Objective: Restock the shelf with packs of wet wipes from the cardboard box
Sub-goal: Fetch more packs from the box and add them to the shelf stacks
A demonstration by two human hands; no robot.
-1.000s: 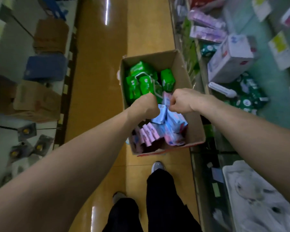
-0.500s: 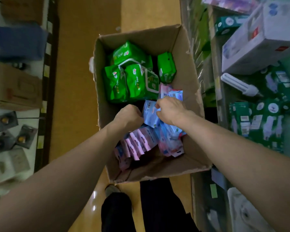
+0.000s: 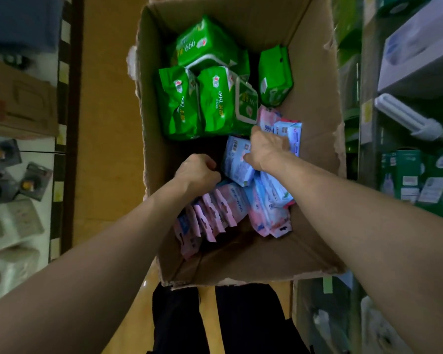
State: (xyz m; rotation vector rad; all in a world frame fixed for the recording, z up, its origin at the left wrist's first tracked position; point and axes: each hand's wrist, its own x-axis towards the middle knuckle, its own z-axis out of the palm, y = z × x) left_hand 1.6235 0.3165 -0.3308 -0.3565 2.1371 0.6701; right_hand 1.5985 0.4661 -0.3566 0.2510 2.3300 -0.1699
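Brown cardboard box (image 3: 315,103) stood open on the yellow-brown floor (image 3: 108,123), filling the middle of the frame, with shop shelving (image 3: 368,139) along its right edge. Glossy green wet-wipe packs (image 3: 189,103) filled the box's upper half. Pale blue wet-wipe packs (image 3: 237,159) and a fanned row of pink flat packs (image 3: 215,208) lay in its lower half. The right hand (image 3: 266,146) reached in at centre right, fingers curled round one pale blue pack. The left hand (image 3: 197,169), just left of it, was balled over the top of the pink row; whether it held anything could not be told. Black trouser legs (image 3: 179,315) showed below the box.
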